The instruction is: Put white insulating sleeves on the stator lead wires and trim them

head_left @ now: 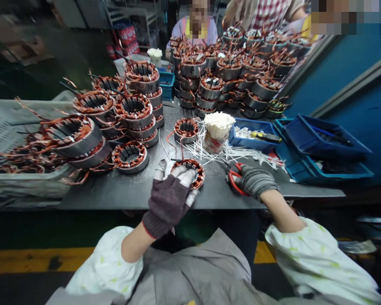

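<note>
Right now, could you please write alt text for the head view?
A gloved left hand rests on a copper-wound stator on a dark table; the gloved right hand grips red-handled scissors. Stator stacks stand behind.

The dark grey metal workbench (130, 190) carried stacked copper-wound stators (135, 112), scattered white ties (228, 152), and blue plastic bins (324, 140).

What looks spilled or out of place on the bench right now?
White ties lie scattered loose across the table around the cup that holds the rest, some reaching the blue bin. Nothing else stands out.
</note>
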### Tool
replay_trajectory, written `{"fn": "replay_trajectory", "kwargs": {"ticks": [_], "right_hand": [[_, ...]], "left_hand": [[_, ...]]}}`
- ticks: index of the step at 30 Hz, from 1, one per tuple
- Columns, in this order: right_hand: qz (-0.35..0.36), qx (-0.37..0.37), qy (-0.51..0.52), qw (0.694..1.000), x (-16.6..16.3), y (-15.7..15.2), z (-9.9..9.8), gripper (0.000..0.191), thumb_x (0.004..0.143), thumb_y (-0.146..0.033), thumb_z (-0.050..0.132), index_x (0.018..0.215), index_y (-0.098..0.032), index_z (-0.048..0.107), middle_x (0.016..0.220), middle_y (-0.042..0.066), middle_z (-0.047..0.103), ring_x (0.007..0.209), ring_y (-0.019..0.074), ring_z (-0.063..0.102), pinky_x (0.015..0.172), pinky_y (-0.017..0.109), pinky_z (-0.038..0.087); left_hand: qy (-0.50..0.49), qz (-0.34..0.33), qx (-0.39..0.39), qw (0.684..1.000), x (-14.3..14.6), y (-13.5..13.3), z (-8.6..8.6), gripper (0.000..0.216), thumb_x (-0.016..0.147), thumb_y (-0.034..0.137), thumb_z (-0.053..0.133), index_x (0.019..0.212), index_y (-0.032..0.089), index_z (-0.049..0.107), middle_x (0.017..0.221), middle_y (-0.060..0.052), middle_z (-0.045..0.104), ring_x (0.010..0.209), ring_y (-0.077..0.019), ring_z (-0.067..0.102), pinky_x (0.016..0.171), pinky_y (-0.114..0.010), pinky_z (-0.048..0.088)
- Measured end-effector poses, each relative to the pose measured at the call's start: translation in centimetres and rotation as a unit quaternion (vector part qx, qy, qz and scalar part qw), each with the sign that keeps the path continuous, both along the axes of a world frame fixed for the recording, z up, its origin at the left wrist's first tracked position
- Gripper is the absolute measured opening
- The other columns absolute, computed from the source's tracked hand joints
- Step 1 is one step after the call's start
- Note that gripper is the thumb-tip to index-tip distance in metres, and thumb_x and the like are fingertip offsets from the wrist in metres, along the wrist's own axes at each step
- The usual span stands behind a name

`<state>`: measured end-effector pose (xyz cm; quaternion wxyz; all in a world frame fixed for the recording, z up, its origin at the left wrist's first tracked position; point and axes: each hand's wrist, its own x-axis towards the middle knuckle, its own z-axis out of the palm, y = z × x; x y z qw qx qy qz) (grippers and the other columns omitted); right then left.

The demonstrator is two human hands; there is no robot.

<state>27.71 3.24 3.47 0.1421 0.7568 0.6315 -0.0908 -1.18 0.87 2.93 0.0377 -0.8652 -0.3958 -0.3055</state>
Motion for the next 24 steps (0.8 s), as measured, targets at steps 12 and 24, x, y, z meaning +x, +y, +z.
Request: {"fn": "replay_trajectory", "kwargs": {"ticks": [12,24], "right_hand": [[0.129,0.294,0.06,0.945,-0.4,-1.2,-8.2,0.043,0.086,-0.012,0.047,0.121,-0.014,0.072,0.129,0.014,0.07,0.114,0.0301,0.066,0.103,0.043,0.05],[0.12,0.337,0.123,0.926,-0.2,-1.4,-9.0,0.041,0.089,-0.017,0.043,0.115,-0.016,0.075,0.125,0.011,0.071,0.115,0.0281,0.066,0.107,0.044,0.048]], "left_hand": [[-0.044,0.095,-0.251,0.962,-2.1,1.6,-0.9,0.038,0.078,0.06,0.07,0.094,0.025,0.074,0.081,-0.001,0.073,0.077,-0.0223,0.067,0.071,-0.036,0.051],[0.182,0.308,0.008,0.934,-9.5,7.6,4.7,0.039,0.089,0.055,0.057,0.084,0.017,0.068,0.077,-0.014,0.07,0.084,-0.0379,0.067,0.087,-0.067,0.041]]}}
